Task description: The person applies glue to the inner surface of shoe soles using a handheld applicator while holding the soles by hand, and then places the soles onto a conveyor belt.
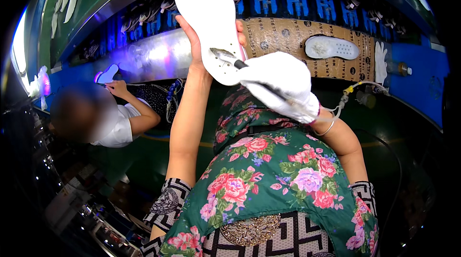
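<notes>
My bare left hand [193, 41] is closed around a white shoe sole [206, 12], held up above the bench edge with its broad end pointing away. Fingers wrap both of its sides, and a strip of pink shows along its right edge. In a white glove, my right hand [283, 79] grips a slim tool [225, 55] with a black shaft and a grey, leaf-shaped tip. That tip lies over the near end of the sole, beside several small holes; whether it presses on the surface I cannot tell.
Patterned cardboard [273, 41] covers the bench, bearing another pale sole [331, 48]. A white glove [380, 62] and a bottle [398, 68] are at the right. Blue clamps [297, 2] line the back. A thin hose [342, 101] hangs near my right wrist. At left, a co-worker [117, 122] handles a sole.
</notes>
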`<state>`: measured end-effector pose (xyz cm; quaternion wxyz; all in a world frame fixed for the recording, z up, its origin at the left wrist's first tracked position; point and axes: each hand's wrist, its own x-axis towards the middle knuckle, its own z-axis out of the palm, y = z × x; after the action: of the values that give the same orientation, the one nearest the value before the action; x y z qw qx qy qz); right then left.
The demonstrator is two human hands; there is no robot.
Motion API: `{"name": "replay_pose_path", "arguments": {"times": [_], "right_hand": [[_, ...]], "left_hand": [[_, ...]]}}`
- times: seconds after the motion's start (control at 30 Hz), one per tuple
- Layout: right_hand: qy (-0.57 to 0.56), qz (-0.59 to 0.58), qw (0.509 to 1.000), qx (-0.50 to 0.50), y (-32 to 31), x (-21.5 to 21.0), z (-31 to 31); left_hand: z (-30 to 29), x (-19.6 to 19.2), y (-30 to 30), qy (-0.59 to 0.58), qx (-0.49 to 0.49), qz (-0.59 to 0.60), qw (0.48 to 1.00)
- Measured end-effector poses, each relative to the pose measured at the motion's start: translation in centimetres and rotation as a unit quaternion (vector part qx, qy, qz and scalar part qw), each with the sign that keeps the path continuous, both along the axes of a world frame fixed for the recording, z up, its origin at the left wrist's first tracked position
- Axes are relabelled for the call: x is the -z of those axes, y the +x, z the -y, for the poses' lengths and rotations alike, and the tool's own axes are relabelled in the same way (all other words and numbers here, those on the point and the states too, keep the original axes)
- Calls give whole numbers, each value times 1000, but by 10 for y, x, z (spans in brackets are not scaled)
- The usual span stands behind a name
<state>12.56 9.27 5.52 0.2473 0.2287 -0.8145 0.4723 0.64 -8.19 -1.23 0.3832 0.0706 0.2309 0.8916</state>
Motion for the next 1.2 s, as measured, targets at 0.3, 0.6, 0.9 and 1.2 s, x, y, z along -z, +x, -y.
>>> {"name": "replay_pose_path", "arguments": {"times": [0.3, 0.6, 0.9, 1.2], "right_hand": [[-117, 154, 976, -101, 10, -4, 1], [4, 51, 989, -137, 12, 6, 11], [90, 70, 986, -124, 14, 14, 6], [-21, 137, 984, -117, 4, 6, 0]], "left_hand": [[5, -11, -1, 6, 76, 35, 996], [-5, -19, -8, -89, 200, 31, 975], [-15, -35, -19, -334, 221, -67, 914], [-26, -72, -20, -580, 345, -274, 685]]}}
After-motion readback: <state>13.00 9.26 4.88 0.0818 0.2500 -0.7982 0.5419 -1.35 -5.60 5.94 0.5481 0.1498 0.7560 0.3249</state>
